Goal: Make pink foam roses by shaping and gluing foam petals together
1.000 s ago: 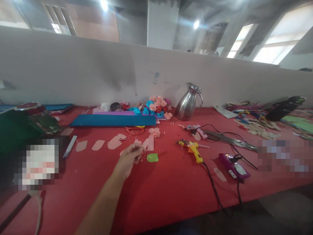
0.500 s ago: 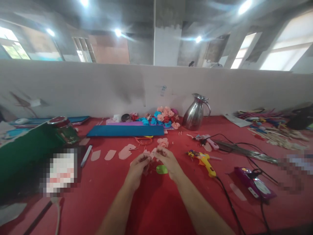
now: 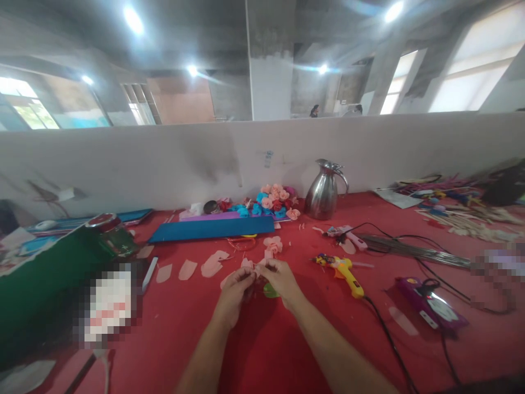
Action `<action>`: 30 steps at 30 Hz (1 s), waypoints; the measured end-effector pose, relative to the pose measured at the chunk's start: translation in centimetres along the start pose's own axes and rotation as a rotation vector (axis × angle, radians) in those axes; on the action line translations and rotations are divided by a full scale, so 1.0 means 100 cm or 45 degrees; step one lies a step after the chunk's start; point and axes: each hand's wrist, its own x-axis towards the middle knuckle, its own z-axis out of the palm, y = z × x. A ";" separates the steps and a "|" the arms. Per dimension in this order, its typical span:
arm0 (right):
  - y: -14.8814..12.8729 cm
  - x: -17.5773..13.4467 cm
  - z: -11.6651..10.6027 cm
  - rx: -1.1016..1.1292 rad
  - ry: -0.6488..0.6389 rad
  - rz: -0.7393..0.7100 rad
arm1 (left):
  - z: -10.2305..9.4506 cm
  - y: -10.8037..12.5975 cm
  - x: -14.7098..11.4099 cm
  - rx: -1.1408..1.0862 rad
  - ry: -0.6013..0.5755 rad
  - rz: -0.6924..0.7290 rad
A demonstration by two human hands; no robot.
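Observation:
My left hand (image 3: 234, 295) is closed in a pinch on a small pink paper petal (image 3: 247, 264) in the middle of the table. Against its fingertips, my right hand (image 3: 284, 282) is pinched at the same pink piece, whose lower part the fingers hide. A pink paper flower (image 3: 274, 244) lies just beyond the hands. Partly covered by my right hand is a flat green disc (image 3: 270, 290). Loose pink petals (image 3: 187, 270) lie on the red table to the left of my hands.
A yellow glue gun (image 3: 349, 278) with a black cord lies at right, near a purple box (image 3: 430, 303) with cables. Behind stand a steel jug (image 3: 324, 191) and a cluster of paper flowers (image 3: 275, 198). A blue sheet stack (image 3: 211, 229) and a jar (image 3: 110, 232) are at left.
The view has tilted and shifted slightly. My right fingers have closed in on my left fingertips, around the pink piece, and the green disc is more covered.

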 end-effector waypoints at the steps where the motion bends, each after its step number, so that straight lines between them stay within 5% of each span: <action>1: 0.000 0.000 0.000 0.006 -0.001 -0.001 | 0.000 0.000 0.000 -0.001 -0.007 0.005; 14: 0.000 0.002 -0.004 0.139 -0.199 -0.030 | 0.001 0.001 -0.001 -0.136 0.065 -0.100; 30: 0.007 0.003 -0.004 0.056 -0.066 0.006 | -0.001 -0.004 0.004 0.095 0.073 0.056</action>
